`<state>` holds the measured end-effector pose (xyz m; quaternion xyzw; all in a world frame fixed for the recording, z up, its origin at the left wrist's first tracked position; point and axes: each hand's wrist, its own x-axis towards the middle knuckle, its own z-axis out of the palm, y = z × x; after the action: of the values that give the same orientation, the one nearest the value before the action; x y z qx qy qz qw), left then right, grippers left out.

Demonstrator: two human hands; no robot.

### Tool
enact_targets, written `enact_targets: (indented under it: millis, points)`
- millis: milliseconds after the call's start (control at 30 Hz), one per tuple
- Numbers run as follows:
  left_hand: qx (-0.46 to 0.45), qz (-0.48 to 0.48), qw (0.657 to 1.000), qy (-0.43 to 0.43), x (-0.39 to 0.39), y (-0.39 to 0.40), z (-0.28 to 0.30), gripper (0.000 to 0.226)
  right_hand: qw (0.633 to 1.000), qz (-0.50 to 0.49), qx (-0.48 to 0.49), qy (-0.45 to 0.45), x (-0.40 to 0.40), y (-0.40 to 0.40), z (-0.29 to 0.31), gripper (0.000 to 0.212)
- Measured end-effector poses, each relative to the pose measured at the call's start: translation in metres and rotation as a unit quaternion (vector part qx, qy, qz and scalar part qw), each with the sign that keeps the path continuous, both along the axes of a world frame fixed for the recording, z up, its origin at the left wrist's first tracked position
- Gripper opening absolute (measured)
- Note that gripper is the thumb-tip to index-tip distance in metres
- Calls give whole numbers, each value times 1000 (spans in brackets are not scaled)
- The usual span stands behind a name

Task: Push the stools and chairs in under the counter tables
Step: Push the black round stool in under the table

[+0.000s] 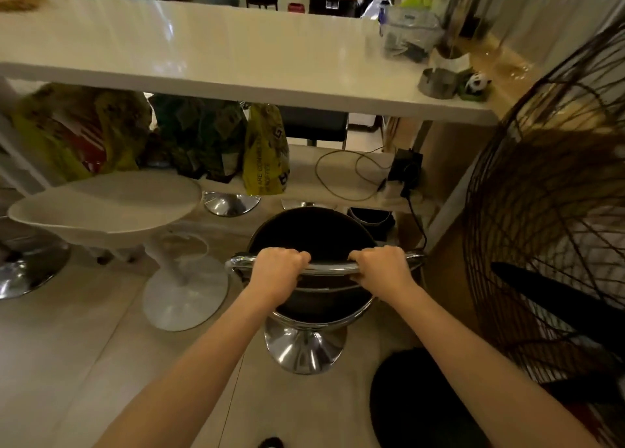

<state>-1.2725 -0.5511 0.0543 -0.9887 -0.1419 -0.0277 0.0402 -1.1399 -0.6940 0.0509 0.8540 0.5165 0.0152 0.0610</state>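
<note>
A black bar stool [313, 232] with a chrome back rail and a chrome trumpet base [304, 348] stands on the floor in front of the white counter table [236, 58]. My left hand [277, 268] and my right hand [382, 266] are both closed around the chrome rail, a short gap between them. The stool's seat lies just short of the counter's front edge. To the left stands a white round stool [108, 204] on a white pedestal base [184, 292], also out in front of the counter.
A large black standing fan [554, 210] fills the right side, its round base [416, 400] beside the stool. Under the counter a low shelf holds yellow and green bags [265, 153], a cable and a power adapter [404, 168]. More chrome stool bases [231, 204] sit beneath. Containers rest on the counter's right end.
</note>
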Motion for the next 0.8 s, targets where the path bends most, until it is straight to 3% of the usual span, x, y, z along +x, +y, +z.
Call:
enact_targets:
  millis: [333, 800]
  points:
    - [5, -30, 999, 9, 59, 77, 1, 18, 999, -43, -13, -2, 52, 71, 5, 28]
    - [17, -77, 997, 7, 92, 115, 1, 22, 998, -69, -7, 2, 73, 101, 9, 30]
